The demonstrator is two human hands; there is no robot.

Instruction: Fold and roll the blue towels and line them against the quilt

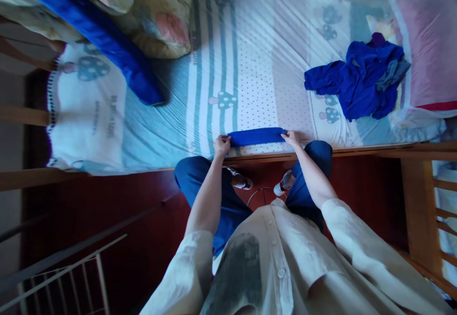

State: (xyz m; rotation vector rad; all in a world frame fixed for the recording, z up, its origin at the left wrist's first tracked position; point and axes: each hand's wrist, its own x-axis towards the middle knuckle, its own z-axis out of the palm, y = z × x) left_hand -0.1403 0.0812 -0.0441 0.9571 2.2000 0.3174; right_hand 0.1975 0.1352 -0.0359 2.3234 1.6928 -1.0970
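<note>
A folded blue cloth (256, 136) lies as a narrow strip at the near edge of the bed (250, 57). My left hand (222, 144) pinches its left end, fingers closed on the fabric. My right hand (292, 137) grips its right end the same way. Both arms reach forward from my white shirt sleeves. My knees in blue trousers press against the wooden bed rail (357, 152).
A heap of crumpled blue clothes (360, 81) lies at the right of the bed beside a pink pillow (428, 48). A long blue garment (107, 43) and patterned pillows (157, 15) sit at the far left. A wire rack (71, 272) stands on the dark floor at lower left.
</note>
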